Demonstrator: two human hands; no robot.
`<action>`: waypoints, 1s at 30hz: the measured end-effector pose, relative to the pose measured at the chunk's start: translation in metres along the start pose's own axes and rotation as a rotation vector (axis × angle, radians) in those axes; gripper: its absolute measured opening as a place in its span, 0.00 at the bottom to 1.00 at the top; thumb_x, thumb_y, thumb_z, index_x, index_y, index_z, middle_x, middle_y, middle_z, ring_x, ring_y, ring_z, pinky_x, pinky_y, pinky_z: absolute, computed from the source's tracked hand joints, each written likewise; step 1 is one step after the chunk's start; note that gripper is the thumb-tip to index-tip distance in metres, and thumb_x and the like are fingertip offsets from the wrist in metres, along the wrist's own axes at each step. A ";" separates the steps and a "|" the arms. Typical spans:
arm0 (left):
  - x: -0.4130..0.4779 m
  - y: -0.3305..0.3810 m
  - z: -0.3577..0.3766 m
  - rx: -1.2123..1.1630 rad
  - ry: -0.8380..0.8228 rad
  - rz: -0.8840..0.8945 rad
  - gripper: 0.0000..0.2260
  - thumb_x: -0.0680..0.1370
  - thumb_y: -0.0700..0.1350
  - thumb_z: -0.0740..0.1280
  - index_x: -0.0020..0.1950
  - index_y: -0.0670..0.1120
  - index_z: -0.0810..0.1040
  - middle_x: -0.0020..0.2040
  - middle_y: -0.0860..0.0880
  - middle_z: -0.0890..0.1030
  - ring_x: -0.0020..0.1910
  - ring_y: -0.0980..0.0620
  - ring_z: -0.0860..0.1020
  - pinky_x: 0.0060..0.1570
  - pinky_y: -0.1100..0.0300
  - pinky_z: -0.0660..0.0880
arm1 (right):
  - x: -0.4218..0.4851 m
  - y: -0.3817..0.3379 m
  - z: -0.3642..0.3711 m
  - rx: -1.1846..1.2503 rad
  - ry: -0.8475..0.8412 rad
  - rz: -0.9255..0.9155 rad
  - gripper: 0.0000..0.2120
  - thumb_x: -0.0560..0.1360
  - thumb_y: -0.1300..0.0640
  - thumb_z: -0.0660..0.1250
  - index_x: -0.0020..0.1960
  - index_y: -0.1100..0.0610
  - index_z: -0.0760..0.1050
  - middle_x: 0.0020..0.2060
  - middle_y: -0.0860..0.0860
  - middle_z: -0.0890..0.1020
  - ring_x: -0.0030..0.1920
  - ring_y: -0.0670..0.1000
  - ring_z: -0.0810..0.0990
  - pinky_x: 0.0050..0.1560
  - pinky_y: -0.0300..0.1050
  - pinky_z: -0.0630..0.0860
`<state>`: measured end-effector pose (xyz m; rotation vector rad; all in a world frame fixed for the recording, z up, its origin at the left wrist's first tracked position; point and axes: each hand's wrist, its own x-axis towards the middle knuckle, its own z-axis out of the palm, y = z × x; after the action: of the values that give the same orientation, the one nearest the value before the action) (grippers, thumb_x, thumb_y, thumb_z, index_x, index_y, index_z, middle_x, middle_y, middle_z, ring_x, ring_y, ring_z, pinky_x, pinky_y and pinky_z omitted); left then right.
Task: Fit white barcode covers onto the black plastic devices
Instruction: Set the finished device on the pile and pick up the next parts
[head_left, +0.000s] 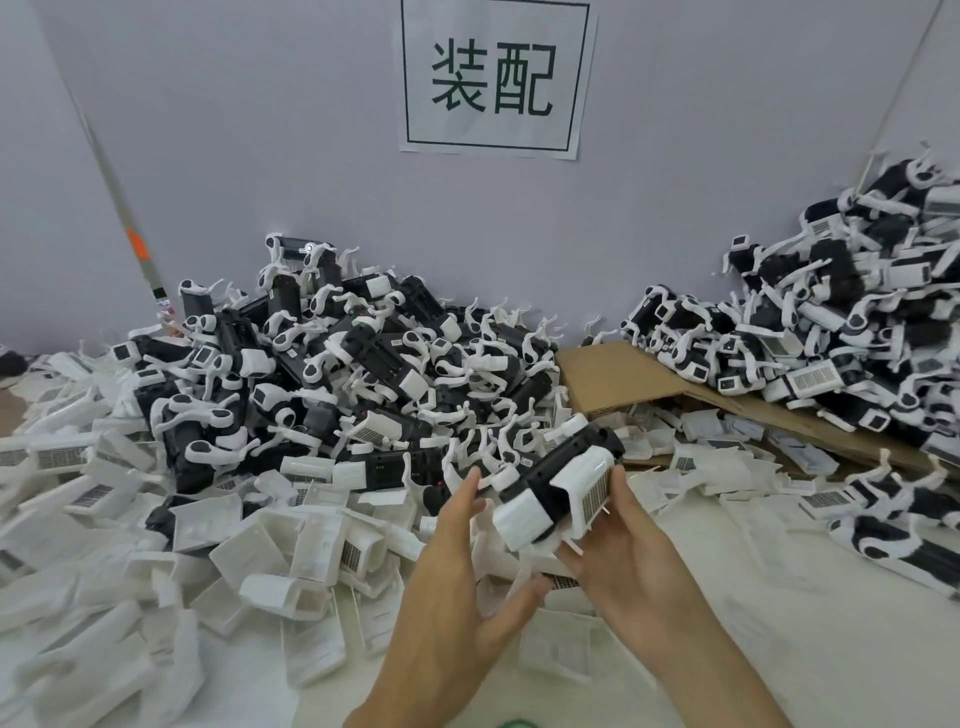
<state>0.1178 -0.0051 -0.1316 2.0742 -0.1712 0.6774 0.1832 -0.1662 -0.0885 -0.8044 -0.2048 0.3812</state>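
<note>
Right hand (631, 551) grips black device (550, 470) with white barcode cover (584, 491) seated; left hand (462, 561) spread. Next: confirm latch, discard.

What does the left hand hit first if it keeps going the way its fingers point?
Likely the black device held in the right hand: the left hand has its fingers aimed up and right at its near end. Depth is uncertain.

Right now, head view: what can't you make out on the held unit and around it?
- White barcode cover seating on black device: underside hidden by right hand.
- Barcode print: too small.
- Left hand: contact with device unclear.
- Green object: cut off at bottom edge.
</note>
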 end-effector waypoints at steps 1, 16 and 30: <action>0.000 0.002 -0.001 -0.080 0.036 0.005 0.41 0.71 0.70 0.69 0.77 0.69 0.48 0.73 0.68 0.65 0.72 0.66 0.66 0.62 0.75 0.66 | -0.002 0.002 0.002 0.006 -0.011 0.004 0.20 0.76 0.45 0.63 0.60 0.55 0.84 0.62 0.56 0.82 0.63 0.55 0.81 0.57 0.52 0.82; 0.009 0.016 -0.010 -0.684 0.019 -0.264 0.22 0.74 0.54 0.69 0.68 0.57 0.73 0.57 0.53 0.84 0.55 0.51 0.84 0.48 0.57 0.82 | -0.012 0.009 0.013 -0.219 -0.096 -0.020 0.16 0.76 0.55 0.66 0.61 0.60 0.81 0.59 0.60 0.83 0.54 0.54 0.83 0.48 0.47 0.82; 0.003 0.021 -0.011 -0.497 0.292 -0.182 0.23 0.75 0.55 0.68 0.68 0.70 0.68 0.73 0.57 0.71 0.67 0.46 0.76 0.66 0.49 0.75 | -0.009 0.014 0.011 -0.384 0.011 0.020 0.13 0.72 0.52 0.67 0.46 0.59 0.86 0.42 0.57 0.85 0.39 0.50 0.83 0.40 0.45 0.81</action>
<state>0.1088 -0.0080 -0.1099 1.4787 0.0174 0.7311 0.1680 -0.1538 -0.0918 -1.1865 -0.2641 0.3610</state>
